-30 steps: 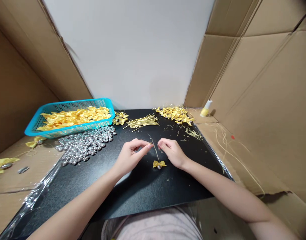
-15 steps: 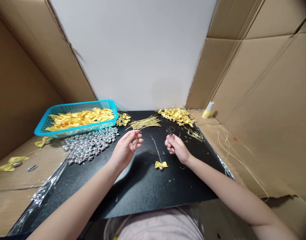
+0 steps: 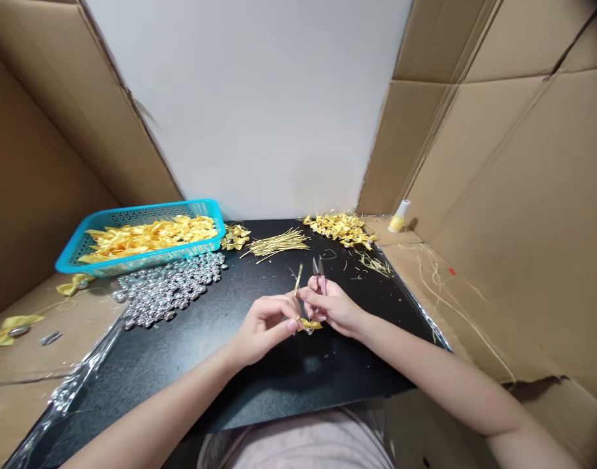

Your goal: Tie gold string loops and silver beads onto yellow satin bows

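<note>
My right hand (image 3: 334,305) has its fingers closed around thread snips (image 3: 318,272) with pinkish handles. Their dark blades point up and stand apart. My left hand (image 3: 271,324) is closed in a pinch, close against the right fingertips. Between the two hands a short gold cord (image 3: 299,279) sticks up from the fingertips. Exactly which fingers grip its lower end is hidden. Right under the hands lies a yellow ribbon bow (image 3: 308,325) with a silver bead at its middle, partly covered by the fingers.
A blue basket (image 3: 64,260) of yellow bows stands back left, beside many silver beads (image 3: 166,290). Gold cords (image 3: 277,243) lie at the back. Finished-looking beaded bows (image 3: 340,228) and thread scraps (image 3: 375,264) lie right. A white cone (image 3: 400,216) stands on cardboard.
My hands have come together over the bow; the left moved right and down, the right slightly left. The snips turned so their blades show upright. The view shifted slightly.
</note>
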A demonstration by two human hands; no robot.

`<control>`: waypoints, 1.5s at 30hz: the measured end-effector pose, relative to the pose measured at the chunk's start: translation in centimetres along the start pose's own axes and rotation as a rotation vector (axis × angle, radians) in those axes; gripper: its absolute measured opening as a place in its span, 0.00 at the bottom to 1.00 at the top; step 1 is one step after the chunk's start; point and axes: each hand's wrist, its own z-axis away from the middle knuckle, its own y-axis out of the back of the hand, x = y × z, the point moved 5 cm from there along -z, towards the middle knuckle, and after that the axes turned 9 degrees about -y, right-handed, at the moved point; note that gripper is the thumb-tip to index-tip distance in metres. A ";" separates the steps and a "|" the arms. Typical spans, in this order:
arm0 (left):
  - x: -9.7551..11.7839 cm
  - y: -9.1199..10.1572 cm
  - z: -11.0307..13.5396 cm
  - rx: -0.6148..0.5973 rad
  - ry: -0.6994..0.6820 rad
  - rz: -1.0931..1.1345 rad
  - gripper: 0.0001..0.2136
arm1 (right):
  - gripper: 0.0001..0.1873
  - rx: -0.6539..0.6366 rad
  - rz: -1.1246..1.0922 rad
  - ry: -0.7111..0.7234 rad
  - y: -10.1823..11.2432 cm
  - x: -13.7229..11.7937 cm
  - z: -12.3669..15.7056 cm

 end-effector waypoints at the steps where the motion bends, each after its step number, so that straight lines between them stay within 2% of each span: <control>1: 0.2 -0.3 0.1 -0.039 -0.006 -0.027 0.16 | 0.30 0.021 0.009 0.029 0.1 -0.1 0.0; 3: 0.3 -0.7 0.2 -0.086 -0.008 -0.052 0.16 | 0.30 0.056 0.045 0.082 0.2 -0.5 0.1; 5: 0.0 -0.7 0.4 -0.073 0.015 -0.038 0.16 | 0.30 0.093 0.104 0.142 0.3 -0.8 0.3; 7: -0.7 -0.3 0.5 0.066 0.066 0.028 0.17 | 0.29 0.123 0.181 0.192 0.2 -1.2 0.5; 10: -2.2 0.8 0.8 0.400 0.209 0.158 0.17 | 0.29 0.154 0.271 0.239 0.0 -1.5 0.9; 12: -2.9 0.8 0.8 0.468 0.330 0.189 0.17 | 0.29 0.143 0.301 0.245 -0.2 -1.3 1.0; 15: -3.3 0.5 0.6 0.413 0.438 0.133 0.20 | 0.27 0.098 0.364 0.249 -0.5 -0.9 1.1; 18: -3.1 0.4 0.4 0.371 0.468 0.102 0.18 | 0.25 0.123 0.531 0.302 -0.6 -0.6 1.3; 21: -2.7 0.4 0.2 0.382 0.434 0.112 0.14 | 0.25 0.171 0.651 0.338 -0.5 -0.8 1.7; 25: -2.2 1.1 0.2 0.437 0.370 0.003 0.12 | 0.19 0.138 0.719 0.425 -0.1 -1.9 2.2; 32: -2.3 1.4 0.3 0.356 0.355 -0.095 0.13 | 0.21 0.143 1.087 0.445 0.3 -2.6 2.1; 45: -2.5 1.2 0.4 0.313 0.392 -0.175 0.14 | 0.19 0.258 1.190 0.436 0.4 -2.9 2.1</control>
